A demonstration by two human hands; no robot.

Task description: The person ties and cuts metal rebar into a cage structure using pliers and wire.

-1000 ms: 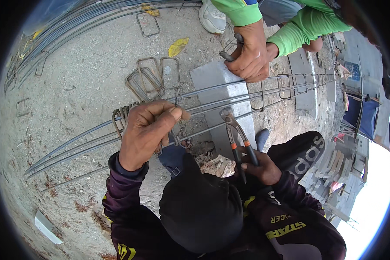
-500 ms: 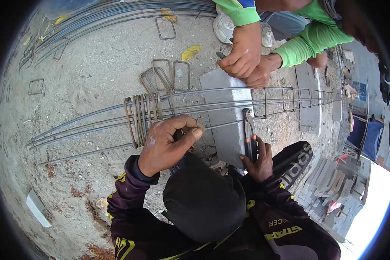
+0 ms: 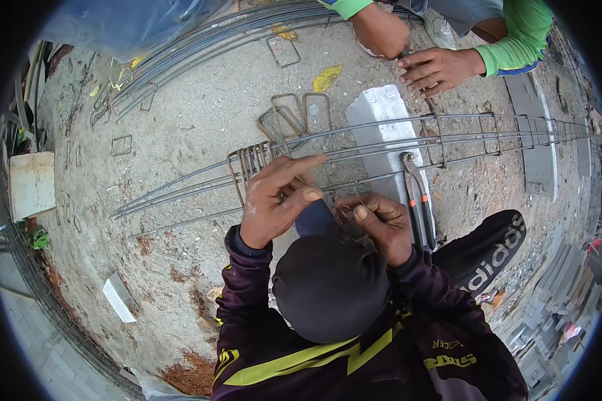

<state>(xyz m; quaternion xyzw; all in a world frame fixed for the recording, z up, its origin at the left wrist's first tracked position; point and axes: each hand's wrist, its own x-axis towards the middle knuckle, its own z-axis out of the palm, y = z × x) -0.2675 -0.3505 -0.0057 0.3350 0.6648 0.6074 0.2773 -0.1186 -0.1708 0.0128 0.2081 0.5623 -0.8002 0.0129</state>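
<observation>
My left hand [image 3: 274,200] is raised over the near bars, its thumb and forefinger apart. Beside it, several bent rebar stirrups [image 3: 253,160] hang bunched on the long steel bars [image 3: 214,175]. My right hand [image 3: 380,226] is closed, pinching a thin wire [image 3: 358,192] in front of my chest. To the right of that hand, nippers [image 3: 418,200] with black and orange handles lie against the pale concrete block [image 3: 381,113] under the bars. Further right, more stirrups [image 3: 440,140] are spaced along the bars.
Across the bars, a co-worker's hands [image 3: 435,70] hold a dark tool [image 3: 404,55]. Loose stirrups [image 3: 284,117] and a yellow leaf [image 3: 327,78] lie on the sandy ground. A rod bundle [image 3: 180,57] stretches along the far side. Another slab [image 3: 535,144] supports the bars at right.
My right hand has let go of the nippers and moved left to a thin wire. My left thumb and forefinger have spread apart. The co-worker's hands have moved away from the bars. The view has shifted.
</observation>
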